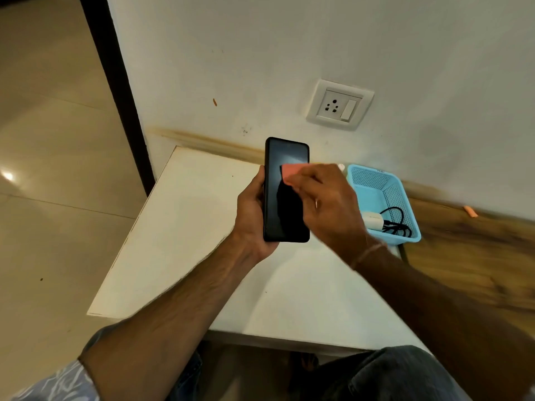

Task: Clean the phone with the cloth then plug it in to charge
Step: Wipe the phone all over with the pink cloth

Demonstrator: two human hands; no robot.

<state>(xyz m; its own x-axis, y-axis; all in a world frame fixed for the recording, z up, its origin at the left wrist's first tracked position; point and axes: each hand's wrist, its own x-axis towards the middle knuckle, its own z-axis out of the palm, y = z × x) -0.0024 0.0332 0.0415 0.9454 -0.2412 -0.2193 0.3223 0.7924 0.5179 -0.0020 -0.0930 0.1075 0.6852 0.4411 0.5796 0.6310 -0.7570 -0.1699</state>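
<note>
A black phone [282, 195] is held upright above the white table [185, 244], screen facing me and dark. My left hand [251, 218] grips it along its left edge and bottom. My right hand [327, 202] pinches a small pink cloth [291, 172] and presses it against the right side of the screen. A white charger plug [373, 220] with a coiled black cable [396, 221] lies in a light blue basket [373, 183] at the table's right.
A white wall socket with a switch [339, 105] sits on the wall above the table. A wooden surface [474, 250] runs along the right. Tiled floor [49, 169] lies to the left. My knees show below the table's front edge.
</note>
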